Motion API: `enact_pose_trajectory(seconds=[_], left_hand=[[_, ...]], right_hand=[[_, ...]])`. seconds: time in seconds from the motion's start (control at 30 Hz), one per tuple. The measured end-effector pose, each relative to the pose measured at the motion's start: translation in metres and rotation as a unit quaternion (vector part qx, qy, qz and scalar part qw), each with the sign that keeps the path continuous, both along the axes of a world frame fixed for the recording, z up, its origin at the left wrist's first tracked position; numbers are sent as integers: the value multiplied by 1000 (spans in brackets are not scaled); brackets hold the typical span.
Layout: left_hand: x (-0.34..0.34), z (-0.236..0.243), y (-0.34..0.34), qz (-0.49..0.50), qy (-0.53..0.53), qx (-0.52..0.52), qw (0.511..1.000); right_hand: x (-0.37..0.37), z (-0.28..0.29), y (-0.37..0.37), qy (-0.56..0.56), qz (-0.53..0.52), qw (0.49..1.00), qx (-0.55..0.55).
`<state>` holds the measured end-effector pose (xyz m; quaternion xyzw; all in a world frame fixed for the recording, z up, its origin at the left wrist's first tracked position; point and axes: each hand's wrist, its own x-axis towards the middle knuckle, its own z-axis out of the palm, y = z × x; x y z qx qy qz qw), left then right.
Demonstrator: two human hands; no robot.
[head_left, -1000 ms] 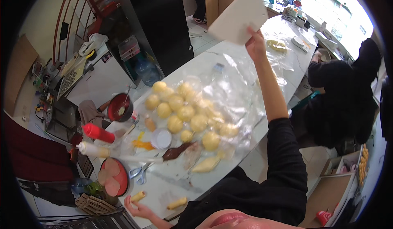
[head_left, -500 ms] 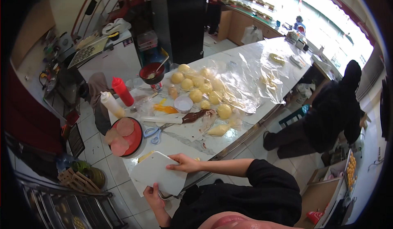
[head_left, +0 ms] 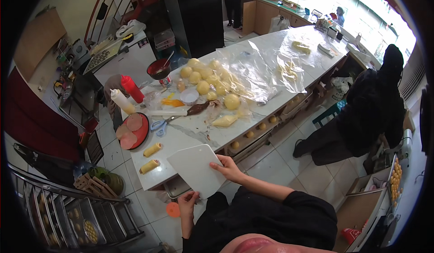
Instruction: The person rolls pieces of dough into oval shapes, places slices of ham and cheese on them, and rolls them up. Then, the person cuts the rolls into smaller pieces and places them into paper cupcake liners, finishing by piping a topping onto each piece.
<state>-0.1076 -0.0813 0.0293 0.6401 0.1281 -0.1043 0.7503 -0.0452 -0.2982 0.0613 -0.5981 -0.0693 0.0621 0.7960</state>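
A thin white cutting board (head_left: 195, 168) with a small hole near its far edge is tilted in front of me, over the table's near edge. My right hand (head_left: 228, 168) is closed on its right edge, thumb on top. Fingers of my left hand (head_left: 188, 200) pinch its near lower corner. Just left of the board, two rolled dough pieces (head_left: 152, 150) with filling showing at the ends lie on the marble table (head_left: 181, 134). Blue-handled scissors (head_left: 159, 125) and a red plate (head_left: 143, 133) with round pink slices are farther off.
Dough balls (head_left: 205, 75) sit partly under clear plastic sheeting (head_left: 257, 67). Red and white squeeze bottles (head_left: 132, 88), a dark bowl (head_left: 158, 69) and filled piping bags (head_left: 224, 120) stand or lie nearby. A tray rack (head_left: 74, 212) is lower left; a person in black (head_left: 368, 103) is at right.
The board has moved right, away from over the table corner, with both hands still on it. The two rolled dough pieces, mostly covered before, now show. My view has shifted.
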Motion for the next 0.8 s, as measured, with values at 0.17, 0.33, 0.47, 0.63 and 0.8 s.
enact_pose_trajectory(seconds=[0.17,0.33,0.47,0.63,0.8], left_hand=[[-39,4,-19,-33,-10,12,999],[-67,11,-37,-65,-2,64,996],[-85,10,-50,-60,-4,80,995],[-89,2,-68,-136,-6,55,989],[-84,1,-83,-220,-8,102,970]], right_hand=[[-39,-4,-23,24,-35,998,49],[-62,-6,-39,11,-40,996,81],[-78,-20,-56,35,-47,993,99],[-97,-24,-77,44,-94,989,105],[-102,-42,-100,45,-178,973,142]])
